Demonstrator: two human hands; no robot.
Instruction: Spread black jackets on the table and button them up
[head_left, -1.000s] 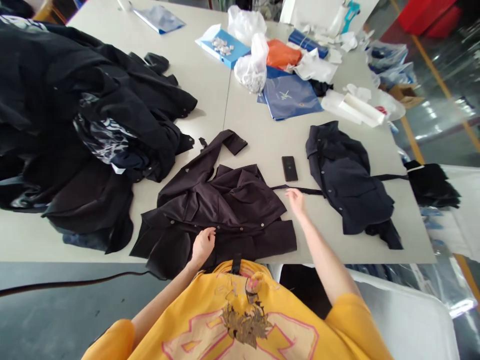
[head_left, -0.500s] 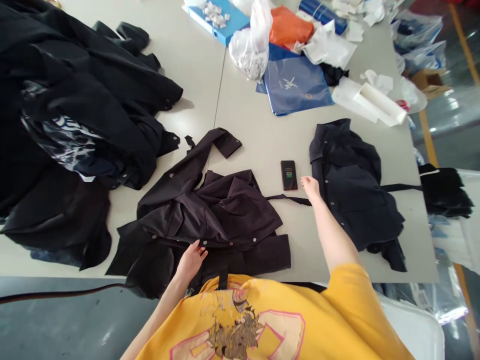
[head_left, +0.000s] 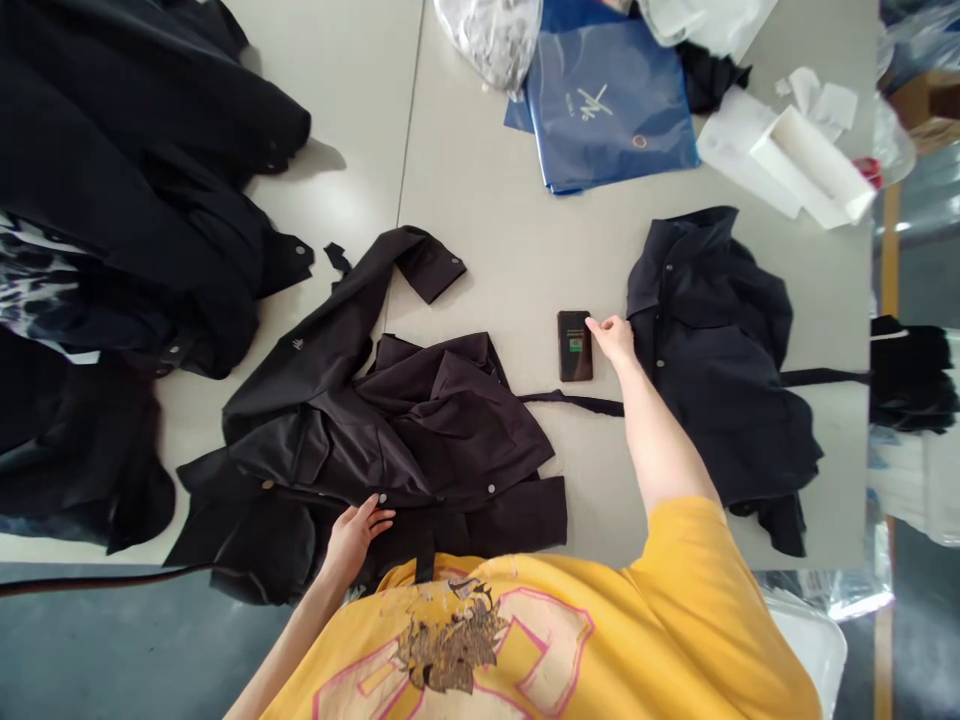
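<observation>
A crumpled dark brown jacket (head_left: pixel 390 430) with snap buttons lies on the table (head_left: pixel 495 230) in front of me. My left hand (head_left: pixel 352 535) rests open on its near hem, fingers stretched toward a snap. My right hand (head_left: pixel 613 338) reaches across the table and touches the right edge of a black phone (head_left: pixel 574 345) with its fingertips; the phone's screen shows a small lit patch. A thin dark belt strap (head_left: pixel 574 402) runs from the jacket under my right forearm.
A dark navy jacket (head_left: pixel 720 340) lies to the right of the phone. A big heap of black garments (head_left: pixel 127 200) fills the left side. Farther back lie a blue bag (head_left: pixel 607 100), a clear plastic bag (head_left: pixel 491 35) and white boxes (head_left: pixel 787 160).
My right hand has moved from the belt strap up to the phone. My left hand slid a little toward me along the jacket's hem and opened. The view tilted downward.
</observation>
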